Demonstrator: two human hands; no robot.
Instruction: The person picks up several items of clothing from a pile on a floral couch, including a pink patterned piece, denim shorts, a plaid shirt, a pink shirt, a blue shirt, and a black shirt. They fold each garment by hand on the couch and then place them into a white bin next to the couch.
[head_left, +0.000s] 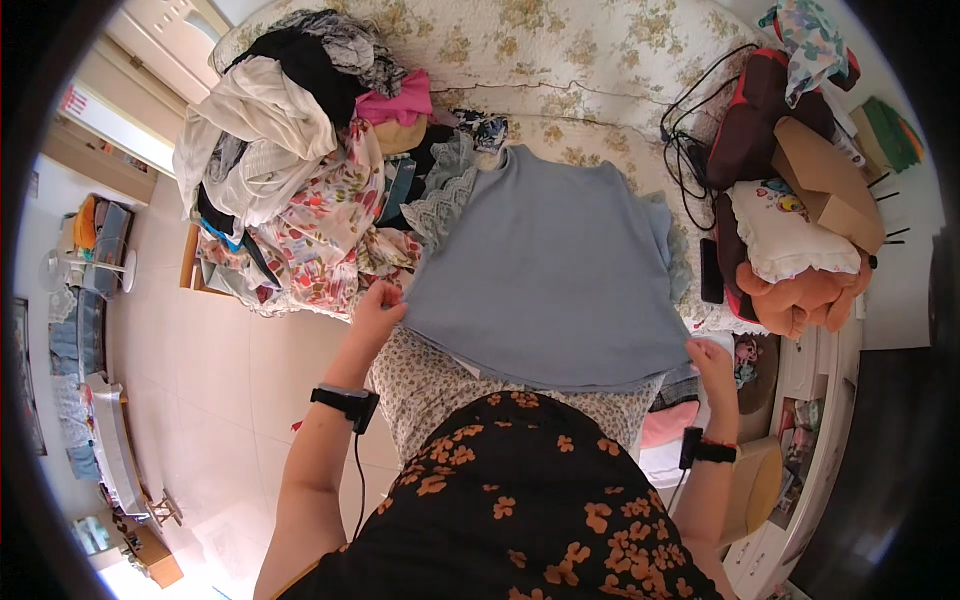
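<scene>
A grey-blue sleeveless garment (551, 262) lies spread out before me, its hem towards my body. My left hand (379, 306) pinches the hem's left corner, and my right hand (709, 360) grips the right corner. Beneath the garment's far left edge is a pale green lace-trimmed cloth (442, 199); more pale green fabric shows at its right side. A heap of clothes rises to the left, with a cream garment (255, 142) on top and a floral red-and-white garment (322, 232) lower down. The fingertips of both hands are partly hidden by the fabric.
The sofa (592, 45) has a quilted floral cover. At its right are a black cable (679, 150), a dark phone (711, 270), a white pillow (787, 229), an open cardboard box (832, 184) and a brown plush toy (795, 300). A pink cloth (670, 424) lies below my right hand.
</scene>
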